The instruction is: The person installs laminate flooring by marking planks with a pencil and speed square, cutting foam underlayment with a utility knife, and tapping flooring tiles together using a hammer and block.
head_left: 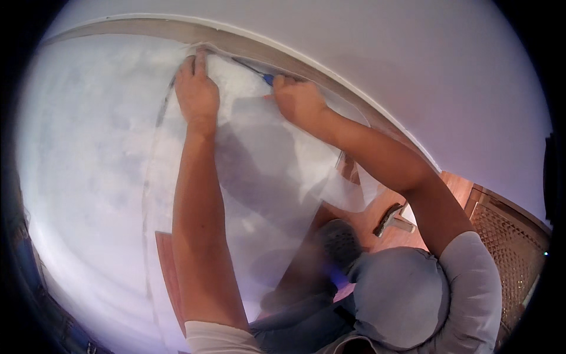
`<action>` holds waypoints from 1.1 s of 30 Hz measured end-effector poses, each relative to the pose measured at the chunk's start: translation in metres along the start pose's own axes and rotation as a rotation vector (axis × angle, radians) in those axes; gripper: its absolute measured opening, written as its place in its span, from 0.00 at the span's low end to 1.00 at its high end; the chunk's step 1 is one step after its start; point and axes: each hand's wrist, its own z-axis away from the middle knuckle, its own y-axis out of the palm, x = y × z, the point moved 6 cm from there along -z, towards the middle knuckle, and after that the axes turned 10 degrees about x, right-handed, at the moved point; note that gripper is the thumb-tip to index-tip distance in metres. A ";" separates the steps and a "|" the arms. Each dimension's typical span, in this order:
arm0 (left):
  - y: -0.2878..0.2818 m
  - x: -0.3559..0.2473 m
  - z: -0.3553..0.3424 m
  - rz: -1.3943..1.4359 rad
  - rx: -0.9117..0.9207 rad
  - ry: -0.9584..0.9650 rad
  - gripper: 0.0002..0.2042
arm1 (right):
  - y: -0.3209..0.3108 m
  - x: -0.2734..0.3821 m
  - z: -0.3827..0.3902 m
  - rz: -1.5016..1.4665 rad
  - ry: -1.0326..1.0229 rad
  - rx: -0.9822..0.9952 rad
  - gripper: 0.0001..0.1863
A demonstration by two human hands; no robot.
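Observation:
A whitish translucent sheet (94, 118) covers a large area of floor and reaches the strip along the wall at the far side. My left hand (197, 94) lies on its far edge, fingers stretched toward the wall and pressing down. To the right, my right hand (298, 99) is closed round the blue handle of a thin-shafted tool (267, 78). The tool's narrow dark shaft points left along the sheet's edge, toward my left hand. Whether it is a blade or a rod, I cannot tell. Loose clear film (356, 192) lies beneath my right forearm.
A pale wall (413, 76) rises behind a brownish strip. Reddish wood floor (377, 203) shows at the right, with a dark-bristled brush (388, 219) on it. A lattice-patterned panel (507, 248) stands at the far right. My dark shoe (339, 243) is near the sheet.

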 end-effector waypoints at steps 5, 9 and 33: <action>0.005 0.003 0.001 -0.023 -0.007 -0.004 0.26 | 0.024 -0.042 0.059 0.147 0.125 0.165 0.22; 0.003 0.003 -0.002 -0.078 -0.034 0.022 0.22 | 0.015 -0.064 0.105 0.281 0.185 0.185 0.23; 0.002 0.005 -0.001 0.032 -0.050 0.015 0.23 | -0.013 -0.098 0.251 0.228 0.381 0.294 0.24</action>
